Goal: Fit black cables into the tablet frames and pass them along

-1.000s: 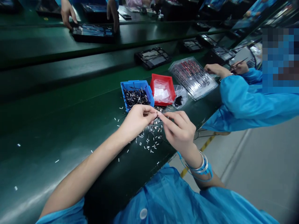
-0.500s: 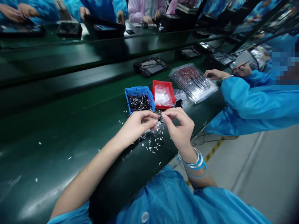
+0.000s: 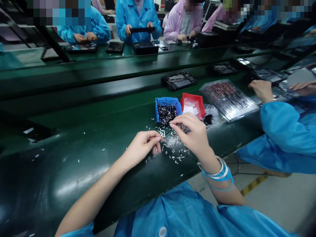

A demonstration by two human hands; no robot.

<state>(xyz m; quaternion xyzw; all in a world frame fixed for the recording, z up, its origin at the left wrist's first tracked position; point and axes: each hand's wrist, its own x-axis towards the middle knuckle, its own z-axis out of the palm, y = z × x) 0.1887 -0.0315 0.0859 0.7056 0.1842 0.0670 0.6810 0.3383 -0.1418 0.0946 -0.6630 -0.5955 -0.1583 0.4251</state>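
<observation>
My left hand (image 3: 147, 143) is closed in a pinch above the green work surface (image 3: 118, 121). Whatever its fingertips hold is too small to make out. To its right, my right hand (image 3: 194, 132) pinches thumb and forefinger together just in front of the blue bin (image 3: 156, 110). What lies between those fingertips is also unclear. Small black parts with pale ends (image 3: 167, 112) fill the blue bin. Many tiny white strips (image 3: 176, 161) lie scattered under and around both hands, with some thin dark pieces among them.
Beside the blue bin stands a red bin (image 3: 202, 107) with clear plastic inside. A plastic bag (image 3: 213, 115) and stacked clear trays (image 3: 230, 100) lie farther right, near a co-worker's hand (image 3: 263, 90). Behind is a black framed device (image 3: 179, 80). Co-workers sit across the line.
My hands have moved apart from meeting at the fingertips; the left is now lower and the right nearer the blue bin. The view has shifted, so the bins appear farther right.
</observation>
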